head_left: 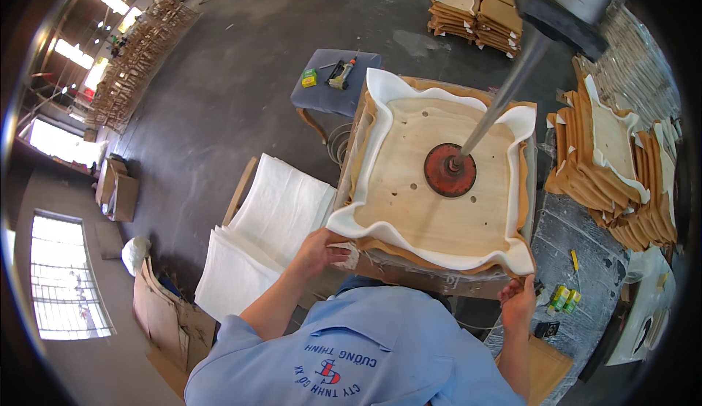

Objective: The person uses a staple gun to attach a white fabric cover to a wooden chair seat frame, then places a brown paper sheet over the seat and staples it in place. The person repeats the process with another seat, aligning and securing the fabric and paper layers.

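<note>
Wearing a light-blue shirt (351,362); holding the left hand (318,252) just under the near-left corner of the wavy white sheeting (380,236), fingers partly bent; cannot tell whether gripping anything there; touching the near-right corner with bent fingertips of the right hand (518,300); cannot tell whether pinching it; facing, straight ahead, a pale wooden panel (398,150) inside the sheeting, above a tan layer (523,187); seeing over the panel's middle a red disc (439,176) at the end of a metal rod (504,95); having stacked white sheets (274,209) on the left, small green-and-yellow boxes (561,298) on the right; farther out, passing a blue-grey stool (314,99) bearing a power tool (341,76); to its right, tan-and-white stacks (585,161); farthest, reaching wooden frames (146,62) beyond the dark floor (234,77).
</note>
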Motion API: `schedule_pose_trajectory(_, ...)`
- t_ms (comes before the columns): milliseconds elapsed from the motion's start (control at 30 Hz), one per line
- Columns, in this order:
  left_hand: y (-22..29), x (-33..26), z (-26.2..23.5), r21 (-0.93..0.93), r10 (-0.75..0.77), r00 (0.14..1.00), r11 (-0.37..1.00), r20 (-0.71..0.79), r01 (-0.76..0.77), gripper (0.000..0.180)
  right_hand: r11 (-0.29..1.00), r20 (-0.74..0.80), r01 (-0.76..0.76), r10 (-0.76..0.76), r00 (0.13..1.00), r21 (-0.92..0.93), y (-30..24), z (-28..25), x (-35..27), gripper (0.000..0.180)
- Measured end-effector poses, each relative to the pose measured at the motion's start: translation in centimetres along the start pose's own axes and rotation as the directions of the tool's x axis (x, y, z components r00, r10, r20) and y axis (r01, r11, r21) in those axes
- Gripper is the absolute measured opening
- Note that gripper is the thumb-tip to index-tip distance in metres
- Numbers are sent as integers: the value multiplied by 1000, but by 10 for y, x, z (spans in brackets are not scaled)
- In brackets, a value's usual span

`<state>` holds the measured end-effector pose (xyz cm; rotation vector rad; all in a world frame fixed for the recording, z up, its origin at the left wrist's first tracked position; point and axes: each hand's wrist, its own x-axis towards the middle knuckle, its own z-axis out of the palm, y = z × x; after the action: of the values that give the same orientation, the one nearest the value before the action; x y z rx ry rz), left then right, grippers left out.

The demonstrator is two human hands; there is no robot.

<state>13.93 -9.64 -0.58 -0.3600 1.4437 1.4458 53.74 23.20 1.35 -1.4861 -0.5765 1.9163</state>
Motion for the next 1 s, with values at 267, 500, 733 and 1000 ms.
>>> schedule_pose_trajectory(267, 13, 18, 5, 283, -265, 936, 939, 231, 196, 36, 772, 502, -54, 462, 731, -633, 169, 126, -65, 41)
schedule_pose_trajectory(500, -2, 19, 45, 570, -356, 912, 801, 205, 184, 43, 792, 307, -553, 611, 730, -260, 220, 189, -45, 38)
schedule_pose_trajectory(733, 1, 27, 31, 437, -258, 920, 893, 294, 111, 39, 818, 229, -289, 446, 866, -498, 212, 208, -64, 44)
schedule_pose_trajectory(1000, 37, -3, 30, 638, -144, 903, 752, 404, -165, 43, 423, 483, 444, -17, 876, -790, 180, 193, -79, 30)
